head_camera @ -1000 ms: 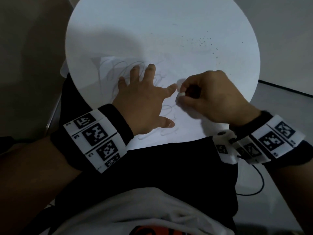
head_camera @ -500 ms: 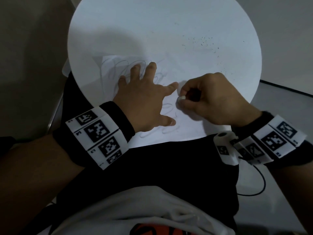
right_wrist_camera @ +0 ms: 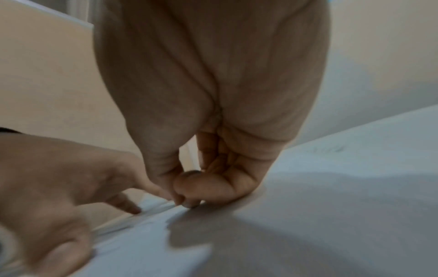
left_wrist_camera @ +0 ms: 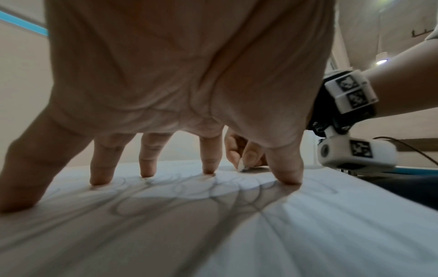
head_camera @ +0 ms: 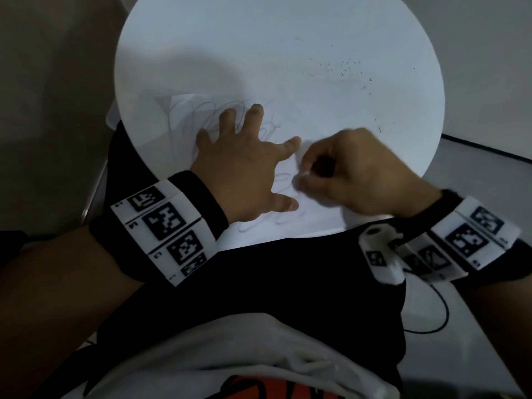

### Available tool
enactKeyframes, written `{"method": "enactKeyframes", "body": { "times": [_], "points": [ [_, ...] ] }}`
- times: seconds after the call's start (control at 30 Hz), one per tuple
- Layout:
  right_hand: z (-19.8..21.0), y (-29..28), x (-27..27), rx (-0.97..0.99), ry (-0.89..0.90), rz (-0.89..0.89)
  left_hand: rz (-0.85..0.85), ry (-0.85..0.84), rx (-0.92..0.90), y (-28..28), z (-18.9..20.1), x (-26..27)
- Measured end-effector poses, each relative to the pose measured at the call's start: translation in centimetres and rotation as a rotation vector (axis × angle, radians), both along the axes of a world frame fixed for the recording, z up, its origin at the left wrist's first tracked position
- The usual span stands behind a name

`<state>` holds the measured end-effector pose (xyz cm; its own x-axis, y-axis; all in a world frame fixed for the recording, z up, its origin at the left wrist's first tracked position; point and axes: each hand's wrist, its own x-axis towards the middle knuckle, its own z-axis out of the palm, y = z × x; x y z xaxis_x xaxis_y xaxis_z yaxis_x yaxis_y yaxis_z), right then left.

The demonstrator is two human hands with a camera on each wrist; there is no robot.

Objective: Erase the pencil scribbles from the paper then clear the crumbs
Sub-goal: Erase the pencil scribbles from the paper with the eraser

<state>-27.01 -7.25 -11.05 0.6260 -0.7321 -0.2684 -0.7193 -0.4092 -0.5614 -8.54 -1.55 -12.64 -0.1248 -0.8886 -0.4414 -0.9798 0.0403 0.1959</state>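
A white sheet of paper (head_camera: pixel 184 116) with grey pencil scribbles (head_camera: pixel 201 113) lies on the near part of a round white table (head_camera: pixel 259 47). My left hand (head_camera: pixel 244 165) lies spread on the paper, fingertips (left_wrist_camera: pixel 147 170) pressing it flat. Just to its right, my right hand (head_camera: pixel 354 174) pinches a small white eraser (head_camera: pixel 304 174) between thumb and fingers, its tip (left_wrist_camera: pixel 243 168) down on the paper between the left thumb and index finger. In the right wrist view the curled fingers (right_wrist_camera: pixel 189 187) hide the eraser.
Dark eraser crumbs (head_camera: pixel 345 67) are scattered over the far right of the table, with a few more (head_camera: pixel 380 128) near its right edge. My lap in dark clothing (head_camera: pixel 288 283) sits under the table's near edge. A thin black cable (head_camera: pixel 437 318) loops at the right.
My right hand has shifted a little down and back toward me with the eraser, rubbing on the paper. The left hand stays spread in place.
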Motion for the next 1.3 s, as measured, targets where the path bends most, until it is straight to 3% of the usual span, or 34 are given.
{"method": "enactKeyframes", "body": {
  "times": [0.1,0.23,0.37,0.5,0.63,0.73,0.9,1.0,1.13,1.3],
  "points": [
    [0.3,-0.9,-0.6,-0.043,0.005,-0.085,0.01,0.0,0.012,-0.2,0.1,0.0],
    [0.0,1.0,0.6,0.039,0.014,0.065,-0.006,-0.011,0.002,-0.1,0.1,-0.1],
    [0.3,-0.6,-0.4,-0.003,0.014,-0.065,-0.013,-0.039,0.031,0.0,0.1,0.1],
    [0.2,0.9,0.2,0.049,0.031,0.05,-0.037,-0.053,0.035,0.1,-0.1,0.3],
    [0.4,-0.5,-0.3,0.034,0.033,-0.048,-0.031,-0.057,0.069,-0.1,-0.1,0.7],
    [0.4,1.2,0.4,0.082,0.014,0.085,-0.034,-0.049,0.061,0.0,-0.2,0.7],
    [0.6,0.0,-0.1,0.077,0.013,0.0,-0.038,-0.058,0.072,-0.1,-0.3,0.9],
    [0.6,1.1,0.4,0.108,0.01,0.119,-0.045,-0.064,0.069,0.0,-0.3,0.9],
    [0.7,0.1,-0.3,0.086,0.025,0.035,-0.041,-0.057,0.075,-0.1,-0.1,1.0],
    [0.7,1.2,0.3,0.091,0.031,0.164,-0.045,-0.062,0.069,-0.1,-0.2,0.9]
  ]
}}
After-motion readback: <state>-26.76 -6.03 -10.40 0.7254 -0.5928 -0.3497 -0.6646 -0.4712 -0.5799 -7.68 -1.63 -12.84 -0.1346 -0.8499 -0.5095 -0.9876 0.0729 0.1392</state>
